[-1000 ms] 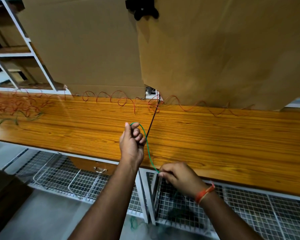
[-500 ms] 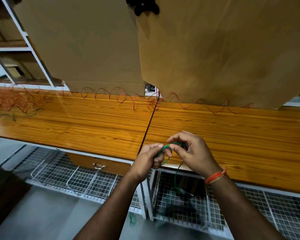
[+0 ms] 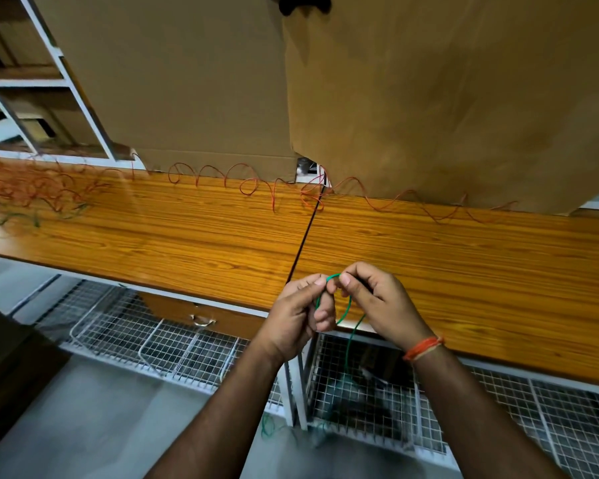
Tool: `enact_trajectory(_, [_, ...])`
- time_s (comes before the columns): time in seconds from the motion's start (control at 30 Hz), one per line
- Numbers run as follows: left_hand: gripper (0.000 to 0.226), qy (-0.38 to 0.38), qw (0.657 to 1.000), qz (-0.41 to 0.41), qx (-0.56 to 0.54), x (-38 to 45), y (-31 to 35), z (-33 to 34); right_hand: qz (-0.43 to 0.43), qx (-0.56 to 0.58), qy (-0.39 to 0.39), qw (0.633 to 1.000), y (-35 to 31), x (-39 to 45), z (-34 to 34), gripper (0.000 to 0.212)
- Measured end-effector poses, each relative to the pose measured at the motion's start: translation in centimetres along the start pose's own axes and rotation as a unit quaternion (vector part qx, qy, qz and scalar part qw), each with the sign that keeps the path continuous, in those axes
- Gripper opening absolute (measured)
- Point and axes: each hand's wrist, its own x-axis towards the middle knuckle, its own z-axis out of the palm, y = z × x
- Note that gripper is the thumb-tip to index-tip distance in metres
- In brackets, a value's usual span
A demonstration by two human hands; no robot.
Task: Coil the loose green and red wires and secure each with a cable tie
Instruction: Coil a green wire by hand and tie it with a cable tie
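A thin green wire (image 3: 346, 311) forms a small loop between my two hands at the front edge of the wooden table (image 3: 187, 236). My left hand (image 3: 296, 314) pinches one side of the loop with thumb and fingers. My right hand (image 3: 377, 300) pinches the top of the loop right beside it. From the loop the green wire trails down past the table edge toward the floor. A long curly red wire (image 3: 249, 183) runs along the table's back edge. More tangled red and green wires (image 3: 32, 193) lie at the far left. No cable tie shows.
Large cardboard sheets (image 3: 412, 98) stand behind the table. A white shelf frame (image 3: 66, 84) is at the back left. White wire-mesh baskets (image 3: 146, 340) sit under the table, beside a drawer handle (image 3: 203, 319). A black seam (image 3: 305, 233) splits the tabletop.
My left hand came down from the tabletop and my right hand rose from below the edge. They met at the front edge, and the green wire between them now forms a small loop.
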Motion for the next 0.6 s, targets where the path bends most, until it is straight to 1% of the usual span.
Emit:
enact_trajectory(0.1, [0.020,0.027,0.993,0.009,-0.115,0.0,0.3,0.2,0.030,0.027,-0.005,0.999,1.5,-0.5,0.7,0.022])
enact_trajectory(0.2, [0.026,0.068,0.969,0.025,-0.236,0.1,0.9,-0.4,0.099,0.127,-0.001,0.987,3.1,-1.8,1.3,0.005])
enact_trajectory(0.3, [0.036,0.084,0.939,0.057,-0.329,0.3,1.5,-1.5,0.155,0.151,0.054,0.975,4.7,-3.3,1.6,0.010])
enact_trajectory(0.37, [0.038,0.096,0.925,0.076,-0.360,0.3,2.0,-2.4,0.174,0.122,0.096,0.972,5.7,-4.2,1.5,0.013])
enact_trajectory(0.4, [0.036,0.106,0.922,0.085,-0.363,0.3,2.2,-2.7,0.171,0.088,0.101,0.976,6.1,-4.6,1.3,0.014])
enact_trajectory(0.47, [0.032,0.147,0.924,0.096,-0.339,0.4,2.4,-3.1,0.144,0.004,0.084,0.986,6.2,-5.3,1.0,0.018])
enact_trajectory(0.53, [0.028,0.205,0.935,0.100,-0.273,0.6,2.2,-2.9,0.094,-0.048,0.064,0.992,5.4,-5.5,0.6,0.020])
enact_trajectory(0.6, [0.025,0.244,0.947,0.104,-0.182,0.9,1.6,-2.6,0.039,-0.073,0.040,0.996,4.0,-5.2,0.3,0.015])
